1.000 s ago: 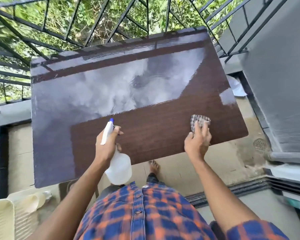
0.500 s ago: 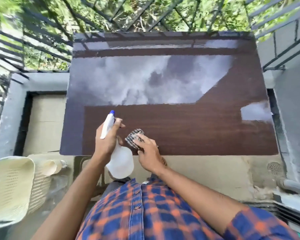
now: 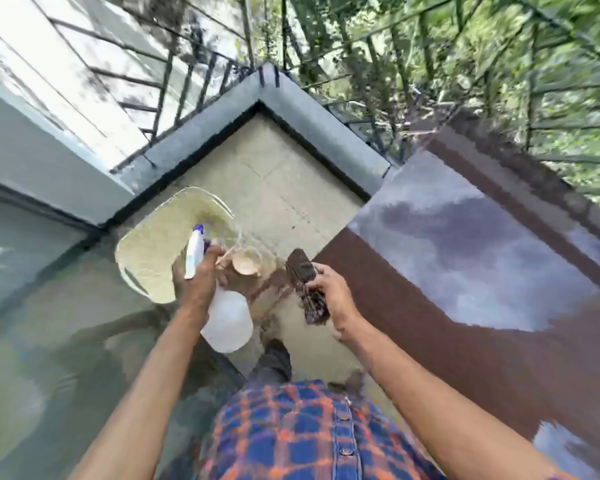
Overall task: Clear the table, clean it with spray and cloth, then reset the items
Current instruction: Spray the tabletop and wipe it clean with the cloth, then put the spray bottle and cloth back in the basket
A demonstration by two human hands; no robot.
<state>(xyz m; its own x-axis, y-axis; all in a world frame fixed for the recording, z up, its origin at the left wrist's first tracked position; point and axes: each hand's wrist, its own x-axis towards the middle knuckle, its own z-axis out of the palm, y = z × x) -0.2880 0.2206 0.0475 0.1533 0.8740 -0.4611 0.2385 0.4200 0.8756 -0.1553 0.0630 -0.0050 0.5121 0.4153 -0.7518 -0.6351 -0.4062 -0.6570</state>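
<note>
The dark brown glossy table (image 3: 440, 306) fills the right side of the head view, its top bare and mirroring the sky. My left hand (image 3: 201, 275) grips a white spray bottle (image 3: 227, 322) with a blue nozzle, held off the table's left end above the floor. My right hand (image 3: 329, 299) holds a checked cloth (image 3: 305, 289) that hangs down beside the table's near left corner. A cream plastic basket (image 3: 153, 251) lies on the floor beyond my left hand, with a cup-like item (image 3: 246, 263) next to it. The frame is motion-blurred.
A grey balcony ledge (image 3: 312, 129) with black metal railing meets in a corner ahead. Tiled floor (image 3: 278, 188) lies between ledge and table. A grey wall runs along the left. My leg and foot show below the bottle.
The view has swung left, so the table now sits at the right. My right hand lifted the cloth off the tabletop. Both hands are now over the floor near the basket.
</note>
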